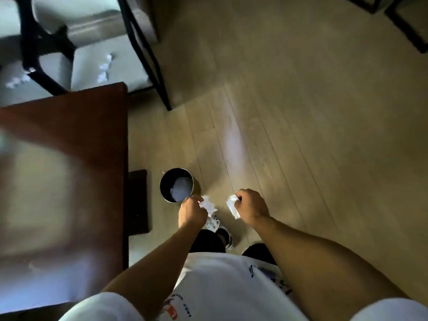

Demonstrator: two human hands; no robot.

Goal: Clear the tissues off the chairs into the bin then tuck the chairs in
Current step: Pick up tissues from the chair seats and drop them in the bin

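Note:
My left hand (pixel 192 210) grips a crumpled white tissue (pixel 208 204) just right of the bin's rim. My right hand (pixel 250 208) holds another white tissue (pixel 232 206) a little further right, above the floor. The small round dark bin (pixel 165 181) stands on the floor beside the table and has white tissue (pixel 180 187) inside. At the top left, a grey-cushioned chair (pixel 129 66) with a black frame carries several white tissues (pixel 105 69). A second chair seat (pixel 9 93) at the far left shows more tissue scraps (pixel 17 81).
A dark red-brown table (pixel 69 147) fills the left side, with a dark leg or block (pixel 139 200) by the bin. Pale wooden floor (pixel 301 123) spreads to the right. Black frame parts (pixel 403 24) show at the top right corner.

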